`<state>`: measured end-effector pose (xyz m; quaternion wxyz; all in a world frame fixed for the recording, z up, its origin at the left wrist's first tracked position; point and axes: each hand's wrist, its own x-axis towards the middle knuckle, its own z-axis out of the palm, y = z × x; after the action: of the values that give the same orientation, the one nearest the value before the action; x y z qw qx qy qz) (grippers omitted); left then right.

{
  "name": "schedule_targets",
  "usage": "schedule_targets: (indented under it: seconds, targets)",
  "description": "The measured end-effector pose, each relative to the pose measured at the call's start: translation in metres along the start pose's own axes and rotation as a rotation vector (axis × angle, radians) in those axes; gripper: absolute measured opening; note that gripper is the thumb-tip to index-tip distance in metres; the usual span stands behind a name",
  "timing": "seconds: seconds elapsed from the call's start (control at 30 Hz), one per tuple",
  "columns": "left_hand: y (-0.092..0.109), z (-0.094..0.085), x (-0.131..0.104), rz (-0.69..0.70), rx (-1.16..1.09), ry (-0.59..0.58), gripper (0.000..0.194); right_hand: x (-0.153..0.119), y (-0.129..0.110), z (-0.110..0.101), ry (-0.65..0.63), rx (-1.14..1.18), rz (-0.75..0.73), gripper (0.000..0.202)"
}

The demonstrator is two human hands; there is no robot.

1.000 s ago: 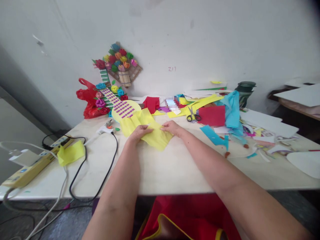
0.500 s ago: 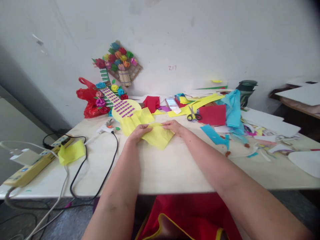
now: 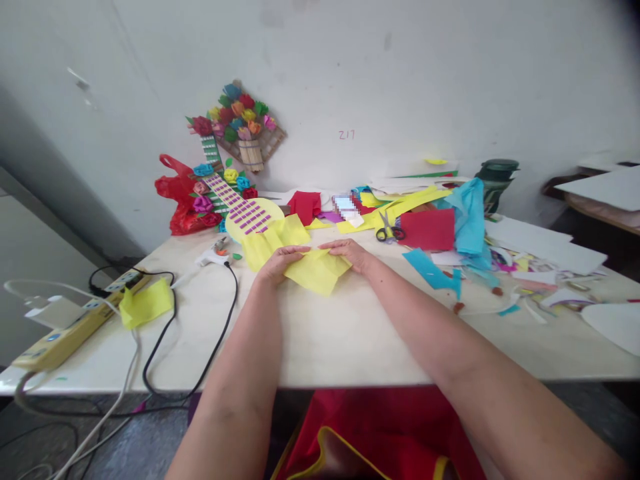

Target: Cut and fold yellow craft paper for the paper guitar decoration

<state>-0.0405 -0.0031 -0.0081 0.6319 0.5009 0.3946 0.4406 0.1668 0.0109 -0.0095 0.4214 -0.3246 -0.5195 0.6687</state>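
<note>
Both hands pinch the far edge of a thin yellow sheet of crepe paper, which hangs toward me over the white table. My left hand is closed on its left end, and my right hand is closed on the upper right part. The fingertips of the two hands are close together. Just beyond my left hand lies more yellow crepe paper, partly over a guitar-shaped piece with purple strips. To the left rests a white glue gun with a black cord.
A yellow power strip and cables lie left, with a yellow paper piece on them. Black scissors, red paper, blue paper and scraps spread right. A flower craft and red bag stand behind.
My hands have drawn closer together along the sheet's upper edge, the left fingers shifting rightward. The paper's hanging part has changed shape a little.
</note>
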Motion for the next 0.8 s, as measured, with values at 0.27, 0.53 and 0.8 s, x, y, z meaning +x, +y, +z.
schedule_targets:
  seconds: [0.27, 0.53, 0.8]
  targets:
    - [0.0003, 0.0021, 0.0017, -0.001, 0.051, -0.003, 0.031, -0.0007, 0.0, 0.0013, 0.026, -0.007, -0.002, 0.025]
    - [-0.0009, 0.0008, 0.0049, -0.008, 0.051, -0.003, 0.03, 0.001, 0.0024, -0.0008, 0.013, -0.066, -0.054, 0.022]
    - [0.0003, 0.005, 0.0029, 0.041, 0.053, 0.008, 0.027, 0.0077, 0.0097, 0.002, 0.087, -0.118, -0.118, 0.019]
